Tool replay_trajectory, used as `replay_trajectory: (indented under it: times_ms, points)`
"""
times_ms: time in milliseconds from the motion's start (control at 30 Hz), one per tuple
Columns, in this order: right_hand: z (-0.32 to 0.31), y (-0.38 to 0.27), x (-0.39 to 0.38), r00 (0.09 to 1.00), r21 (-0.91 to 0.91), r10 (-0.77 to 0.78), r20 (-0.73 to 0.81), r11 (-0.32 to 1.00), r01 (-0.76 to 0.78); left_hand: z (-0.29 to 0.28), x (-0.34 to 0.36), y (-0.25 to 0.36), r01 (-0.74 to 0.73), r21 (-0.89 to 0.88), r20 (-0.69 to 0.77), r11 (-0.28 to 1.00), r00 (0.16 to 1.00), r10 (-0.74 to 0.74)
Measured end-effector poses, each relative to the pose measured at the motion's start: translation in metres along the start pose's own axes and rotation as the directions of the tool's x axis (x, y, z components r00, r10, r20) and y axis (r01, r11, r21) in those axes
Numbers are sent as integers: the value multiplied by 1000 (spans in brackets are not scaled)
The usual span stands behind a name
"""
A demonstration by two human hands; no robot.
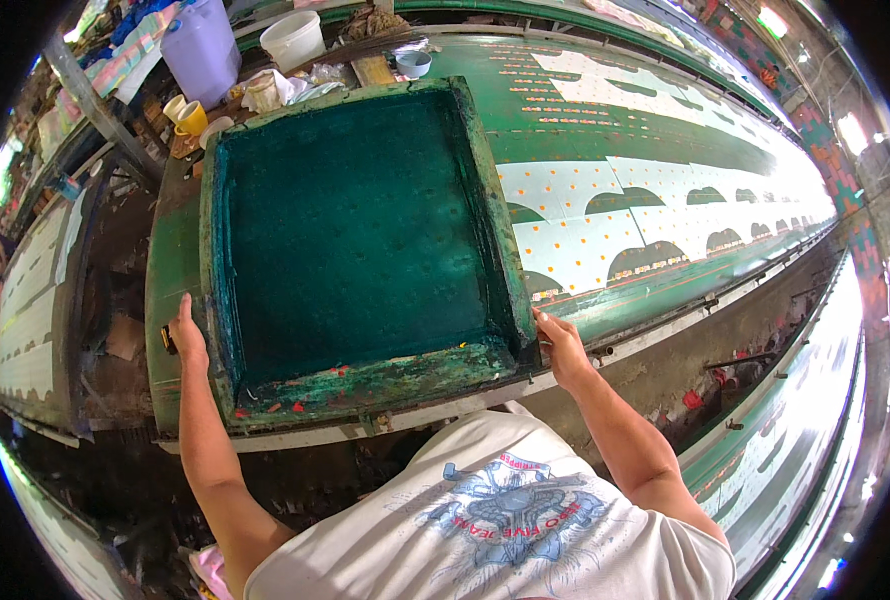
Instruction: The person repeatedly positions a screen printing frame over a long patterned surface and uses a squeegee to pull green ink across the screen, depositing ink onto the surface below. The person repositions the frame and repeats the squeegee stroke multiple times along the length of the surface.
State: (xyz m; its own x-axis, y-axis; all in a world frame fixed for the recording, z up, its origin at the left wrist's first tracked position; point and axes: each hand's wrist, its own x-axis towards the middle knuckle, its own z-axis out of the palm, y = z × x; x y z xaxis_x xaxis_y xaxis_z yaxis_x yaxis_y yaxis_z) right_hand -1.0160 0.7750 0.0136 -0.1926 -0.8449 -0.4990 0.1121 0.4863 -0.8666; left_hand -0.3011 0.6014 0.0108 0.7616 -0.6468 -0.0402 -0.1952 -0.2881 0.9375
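While handling the dark green framed screen [350, 230] at the picture's centre, seemingly engaged in placing or shifting it.

Pinching the screen's lower right corner with the right hand [562, 350], fingers bent together; extending the thumb of the left hand [195, 342] upward beside the left edge, near a small black-and-yellow object [169, 340], with the other fingers too hidden to tell. Lying over the green table [525, 145], left of spotted white sheets [555, 238]. Probably calling next for a firm, even hold on both sides.
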Motion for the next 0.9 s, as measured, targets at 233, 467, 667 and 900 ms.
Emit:
replay_trajectory:
  times_ms: [233,467,667,900]
  points:
    - [-2,-14,4,995,29,-98,-26,995,99,3,-20,12,108,0,84,994,991,-108]
    - [1,-18,11,999,-12,-20,-46,1000,19,1,-25,16,127,11,45,992,991,-128]
    - [19,-26,-3,995,-55,-32,-90,998,27,-2,-20,4,55,5,32,998,998,-55]
    - [11,-35,9,999,-248,-11,-30,969,3,22,-21,-4,-65,33,-51,997,996,66]
